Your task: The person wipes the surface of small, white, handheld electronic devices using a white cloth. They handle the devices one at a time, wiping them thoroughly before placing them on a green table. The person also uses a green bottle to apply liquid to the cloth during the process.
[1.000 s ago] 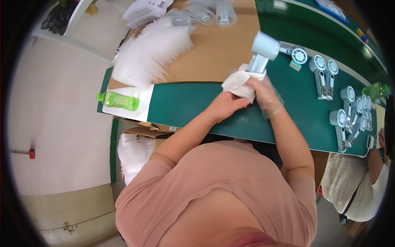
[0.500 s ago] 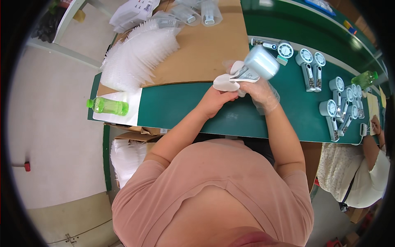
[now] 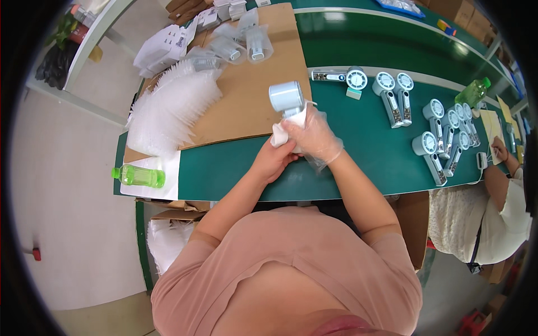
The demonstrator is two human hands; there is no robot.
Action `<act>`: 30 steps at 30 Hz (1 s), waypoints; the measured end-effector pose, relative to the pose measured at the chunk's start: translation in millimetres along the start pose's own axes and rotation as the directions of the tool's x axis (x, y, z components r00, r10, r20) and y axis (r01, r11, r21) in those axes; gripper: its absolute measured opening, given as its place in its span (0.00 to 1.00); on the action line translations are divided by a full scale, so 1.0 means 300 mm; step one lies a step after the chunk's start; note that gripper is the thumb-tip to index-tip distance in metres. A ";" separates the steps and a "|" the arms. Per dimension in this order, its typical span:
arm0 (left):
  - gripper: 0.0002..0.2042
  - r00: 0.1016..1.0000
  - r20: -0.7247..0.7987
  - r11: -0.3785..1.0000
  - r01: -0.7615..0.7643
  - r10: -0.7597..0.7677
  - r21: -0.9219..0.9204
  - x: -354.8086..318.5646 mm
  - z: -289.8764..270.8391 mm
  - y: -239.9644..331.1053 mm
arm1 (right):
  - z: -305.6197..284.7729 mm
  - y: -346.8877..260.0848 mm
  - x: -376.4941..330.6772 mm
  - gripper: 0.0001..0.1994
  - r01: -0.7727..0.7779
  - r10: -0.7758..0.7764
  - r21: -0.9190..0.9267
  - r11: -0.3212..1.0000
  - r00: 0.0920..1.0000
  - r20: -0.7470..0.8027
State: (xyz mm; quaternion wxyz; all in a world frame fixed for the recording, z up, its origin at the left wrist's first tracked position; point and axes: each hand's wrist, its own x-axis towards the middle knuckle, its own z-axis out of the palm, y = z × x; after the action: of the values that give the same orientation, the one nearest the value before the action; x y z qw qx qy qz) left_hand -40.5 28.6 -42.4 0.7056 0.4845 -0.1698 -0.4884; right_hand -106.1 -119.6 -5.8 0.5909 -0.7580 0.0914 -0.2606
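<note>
A light-blue handheld fan [image 3: 285,96] is held upright over the front of the table, its round head up and to the left. My right hand [image 3: 314,135], in a clear plastic glove, wraps round its handle with a white cloth [image 3: 278,135] pressed against it. Just below, my bare left hand [image 3: 273,161] has its fingers curled at the lower end of the handle and cloth. Most of the handle is hidden by the cloth and my hands.
Several similar fans [image 3: 390,101] lie to the right on the green table [image 3: 358,162]. At left, a cardboard sheet [image 3: 252,106] bears white foam sleeves [image 3: 168,106] and wrapped fans [image 3: 256,45]. A green bottle [image 3: 140,176] lies near the left edge. Another person's hand [image 3: 499,148] is at far right.
The fan's head has turned from tilting right to standing up and leaning left. The open cloth has been folded closely round the handle, and the view has shifted to the right.
</note>
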 end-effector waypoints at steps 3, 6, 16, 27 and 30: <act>0.15 0.998 -0.041 0.993 0.035 -0.040 -0.115 0.036 0.024 0.002 | -0.007 0.074 0.019 0.24 -0.048 0.051 0.041 0.998 0.997 -0.057; 0.14 0.988 -0.133 0.981 0.055 -0.080 -0.185 0.067 0.042 0.030 | -0.073 0.067 0.044 0.20 0.022 -0.124 -0.329 0.944 0.948 -0.294; 0.19 0.975 -0.180 0.955 -0.077 0.132 0.286 0.034 0.056 0.048 | -0.034 0.073 0.011 0.18 -0.246 0.204 0.306 0.920 0.965 0.162; 0.14 0.995 0.021 0.990 0.100 -0.098 -0.100 0.010 0.083 0.025 | -0.082 0.022 0.004 0.18 -0.105 0.233 0.655 0.748 0.966 -0.111; 0.15 0.992 0.044 0.982 0.124 -0.119 -0.141 0.006 0.070 0.022 | -0.078 0.018 -0.001 0.18 -0.090 0.190 0.575 0.813 0.975 -0.115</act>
State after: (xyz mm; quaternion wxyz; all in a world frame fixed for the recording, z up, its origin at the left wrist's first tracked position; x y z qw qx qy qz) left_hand -51.2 16.7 -27.3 0.7045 0.4333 -0.1168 -0.5498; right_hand -117.4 -140.9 -7.2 0.7969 -0.5149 0.1149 -0.2943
